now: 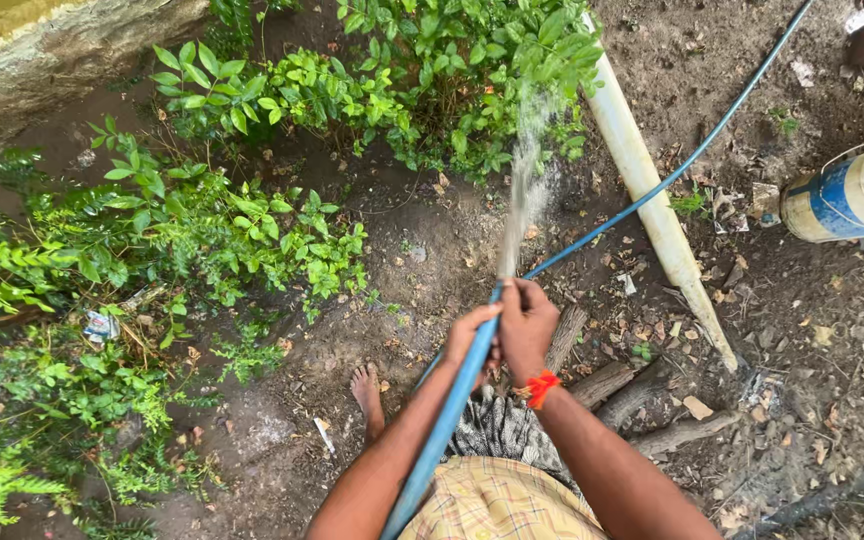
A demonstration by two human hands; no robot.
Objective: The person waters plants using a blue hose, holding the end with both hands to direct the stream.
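both hands clenched on the blue hose [452, 410], left hand [469, 337] just behind right hand [525, 328] at the nozzle end. long axis running up and away from the body, spray [526, 190] arcing ahead toward the green shrubs [422, 80].

- The left hand [469, 335] and right hand [525, 325] are gripping a blue hose [447, 420].
- Water [524, 190] is spraying towards green shrubs [422, 70].
- A white pipe [652, 200] is lying on the soil beside them.

One view only, head-worn: I look steeply down from standing height past both forearms to the soil [422, 250], a bare foot [367, 392] and shrubs [252, 220]. Hands sit close, low centre; ground farther off.
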